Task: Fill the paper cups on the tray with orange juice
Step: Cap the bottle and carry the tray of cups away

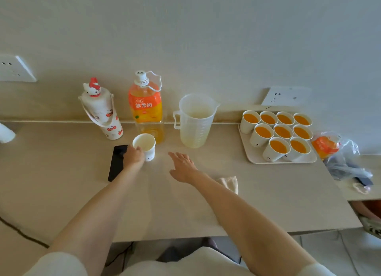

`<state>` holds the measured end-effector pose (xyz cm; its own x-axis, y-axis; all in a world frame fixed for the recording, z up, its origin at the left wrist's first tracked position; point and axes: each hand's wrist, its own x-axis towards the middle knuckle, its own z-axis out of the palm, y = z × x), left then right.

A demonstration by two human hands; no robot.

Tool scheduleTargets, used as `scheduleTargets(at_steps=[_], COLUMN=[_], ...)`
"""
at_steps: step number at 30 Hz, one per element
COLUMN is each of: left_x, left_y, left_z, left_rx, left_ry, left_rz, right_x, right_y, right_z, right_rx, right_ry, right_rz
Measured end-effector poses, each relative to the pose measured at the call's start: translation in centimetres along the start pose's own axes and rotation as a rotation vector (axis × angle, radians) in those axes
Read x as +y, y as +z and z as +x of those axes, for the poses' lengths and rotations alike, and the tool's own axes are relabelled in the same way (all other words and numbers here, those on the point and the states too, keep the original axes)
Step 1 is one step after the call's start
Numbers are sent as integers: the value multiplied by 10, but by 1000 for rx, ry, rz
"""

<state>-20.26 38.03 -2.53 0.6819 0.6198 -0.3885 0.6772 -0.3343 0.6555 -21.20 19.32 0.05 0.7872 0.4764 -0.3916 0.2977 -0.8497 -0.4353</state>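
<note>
Near ten o'clock on the table [278, 183], the left hand [134, 157] grips an empty paper cup [144, 145] by its side, just in front of the orange juice bottle [145, 110]. At its three o'clock the right hand [182, 166] is spread, fingers straight, holding nothing. Toward two o'clock the tray [246, 150] carries nine filled cups [278, 150], all holding orange juice. Between bottle and tray stands the plastic pitcher [194, 121], with only a little juice at its bottom. A black phone [117, 164] lies at the left hand's eight o'clock.
</note>
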Motion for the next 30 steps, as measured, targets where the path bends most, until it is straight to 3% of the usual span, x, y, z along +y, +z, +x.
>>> scheduleTargets(at_steps=[4,8,19,24,30], left_x=[19,49,138,167,182], left_y=[17,49,124,162,194], left_z=[-22,-57,-117,-126,-114], left_rx=[7,-135,-381,-473,-472], left_ry=[58,149,374,269,175], left_rz=[152,227,-13,-226,-288], right_x=[27,51,126,165,194], right_y=[-6,-17,-57,-88,-104], right_z=[-3,-10,-40,-33,-3], right_rx=[32,105,587,576,470], right_ry=[122,207,341,340,338], right_rz=[188,332,579,589,604])
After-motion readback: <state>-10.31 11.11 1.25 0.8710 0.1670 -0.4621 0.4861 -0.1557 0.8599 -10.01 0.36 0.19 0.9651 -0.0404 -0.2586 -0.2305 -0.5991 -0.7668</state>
